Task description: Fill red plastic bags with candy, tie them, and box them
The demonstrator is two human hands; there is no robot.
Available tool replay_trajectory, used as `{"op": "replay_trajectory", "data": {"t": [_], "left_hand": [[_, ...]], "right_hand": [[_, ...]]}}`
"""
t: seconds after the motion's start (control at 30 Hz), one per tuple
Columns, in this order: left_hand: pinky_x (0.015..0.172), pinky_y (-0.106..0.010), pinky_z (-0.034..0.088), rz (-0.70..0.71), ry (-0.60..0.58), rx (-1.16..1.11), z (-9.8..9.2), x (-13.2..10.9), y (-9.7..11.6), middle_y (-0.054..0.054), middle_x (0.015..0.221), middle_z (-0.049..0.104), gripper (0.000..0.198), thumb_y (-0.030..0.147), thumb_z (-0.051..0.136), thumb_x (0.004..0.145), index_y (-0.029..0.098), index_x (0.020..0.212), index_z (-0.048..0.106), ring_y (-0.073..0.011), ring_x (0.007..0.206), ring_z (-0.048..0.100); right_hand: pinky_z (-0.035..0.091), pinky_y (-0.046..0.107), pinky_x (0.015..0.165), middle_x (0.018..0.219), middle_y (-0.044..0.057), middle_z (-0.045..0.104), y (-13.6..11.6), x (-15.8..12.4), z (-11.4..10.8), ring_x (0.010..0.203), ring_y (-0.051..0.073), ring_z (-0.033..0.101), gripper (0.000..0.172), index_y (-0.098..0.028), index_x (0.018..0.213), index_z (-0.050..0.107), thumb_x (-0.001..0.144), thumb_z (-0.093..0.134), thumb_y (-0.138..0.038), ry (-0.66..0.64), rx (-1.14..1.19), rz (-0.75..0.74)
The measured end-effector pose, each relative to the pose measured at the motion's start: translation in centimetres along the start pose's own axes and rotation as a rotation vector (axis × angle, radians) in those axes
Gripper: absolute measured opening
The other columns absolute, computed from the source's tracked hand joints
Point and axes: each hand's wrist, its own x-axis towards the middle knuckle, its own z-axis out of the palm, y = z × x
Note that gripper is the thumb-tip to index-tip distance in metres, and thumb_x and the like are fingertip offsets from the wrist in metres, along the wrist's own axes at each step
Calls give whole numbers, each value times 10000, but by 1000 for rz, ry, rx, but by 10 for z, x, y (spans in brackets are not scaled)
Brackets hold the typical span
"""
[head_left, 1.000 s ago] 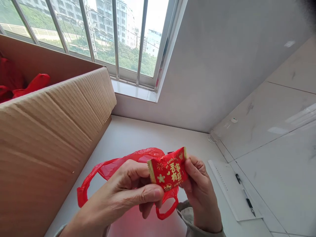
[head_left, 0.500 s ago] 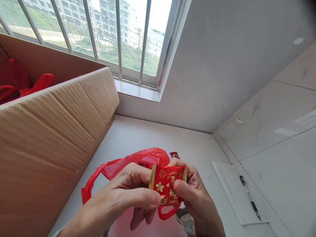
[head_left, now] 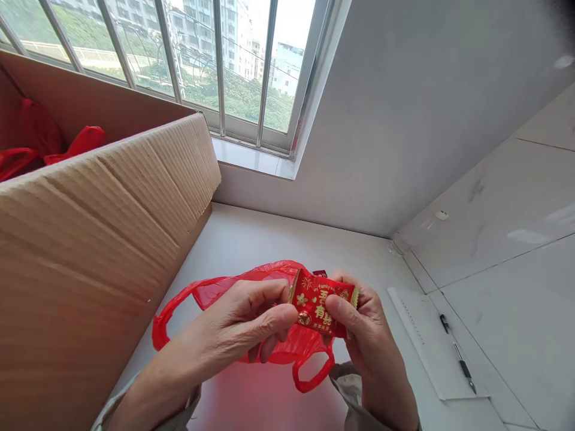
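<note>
Between my two hands is a small red snack packet with gold lettering, flowers and crimped gold ends. My right hand is closed on its right part, thumb across the printed face. At the left end, the thumb and fingers of my left hand pinch the packet's edge. Beneath both hands a red plastic bag lies spread on the white table, with a loop handle on the left and another at the front. Just behind the packet, a dark red wrapper shows in part.
On the left stands a large cardboard box with red plastic bags inside. A sheet of paper with a black pen on it lies to the right. A barred window and grey wall rise behind the table.
Both hands and the packet have shifted slightly right and upward in view. The packet is tilted a little more, and the bag's front handle shows more clearly.
</note>
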Motion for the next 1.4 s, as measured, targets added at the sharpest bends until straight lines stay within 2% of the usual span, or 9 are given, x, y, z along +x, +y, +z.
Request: {"op": "replay_trajectory", "data": {"t": [0.2, 0.33, 0.43, 0.57, 0.8, 0.97, 1.1, 1.3, 1.4], "left_hand": [[482, -188, 338, 87, -15, 100, 0, 0, -10, 29, 626, 534, 266, 366, 515, 962, 178, 789, 592, -89, 526, 474], [506, -155, 364, 158, 36, 163, 7, -1, -7, 39, 639, 548, 227, 231, 531, 942, 170, 731, 586, -61, 528, 492], [464, -156, 360, 101, -26, 37, 10, -4, -1, 24, 634, 552, 233, 258, 542, 920, 158, 710, 559, -58, 494, 471], [435, -186, 371, -47, -138, -179, 3, -7, 1, -29, 675, 592, 351, 471, 613, 867, 142, 747, 580, -88, 503, 464], [491, -168, 346, -6, -53, 99, -12, -4, -6, 43, 605, 521, 198, 315, 698, 824, 152, 721, 653, -78, 547, 461], [474, -153, 401, -22, -137, -254, -4, 0, -6, 15, 653, 615, 107, 252, 736, 767, 157, 733, 701, -86, 551, 528], [360, -165, 299, -29, -121, -455, 4, -3, -4, 11, 542, 597, 160, 270, 743, 698, 151, 643, 652, -87, 428, 503], [508, -187, 338, 51, 30, 20, -2, -5, 0, 46, 630, 515, 244, 284, 622, 874, 161, 679, 540, -77, 562, 437], [496, -191, 313, 93, 28, 82, -6, -4, -1, 57, 609, 479, 327, 300, 619, 879, 174, 629, 449, -75, 555, 405]], "right_hand": [[513, 189, 609, 772, -32, 634, -2, -3, 2, 636, 89, 605, 194, -211, 892, 666, 765, 785, -297, -60, -68, -47], [525, 196, 608, 731, -33, 662, 1, -3, 6, 630, 106, 649, 172, -213, 890, 656, 763, 771, -232, -101, -5, -29], [496, 193, 491, 648, -32, 646, 6, -3, 9, 524, 111, 612, 252, -205, 867, 622, 706, 795, -291, -153, 117, 37], [454, 183, 425, 637, -20, 651, 8, -3, 14, 463, 100, 559, 350, -204, 910, 600, 667, 792, -369, -192, 201, 165], [516, 215, 596, 680, -32, 627, -6, -4, 7, 596, 100, 580, 304, -194, 888, 609, 694, 821, -292, -131, -88, 137], [517, 236, 527, 699, -12, 659, 3, -1, 3, 549, 126, 606, 395, -212, 946, 608, 663, 840, -361, -234, 45, 180], [505, 256, 440, 695, -14, 667, 8, -4, 8, 477, 141, 584, 483, -254, 938, 584, 586, 865, -428, -245, 206, 239], [521, 221, 545, 684, -22, 674, 4, -8, 3, 556, 118, 597, 328, -258, 990, 649, 712, 819, -295, -68, -27, 140], [535, 236, 581, 706, -22, 679, 8, -7, 1, 598, 131, 615, 338, -277, 1021, 645, 728, 810, -303, -62, -62, 150]]}}
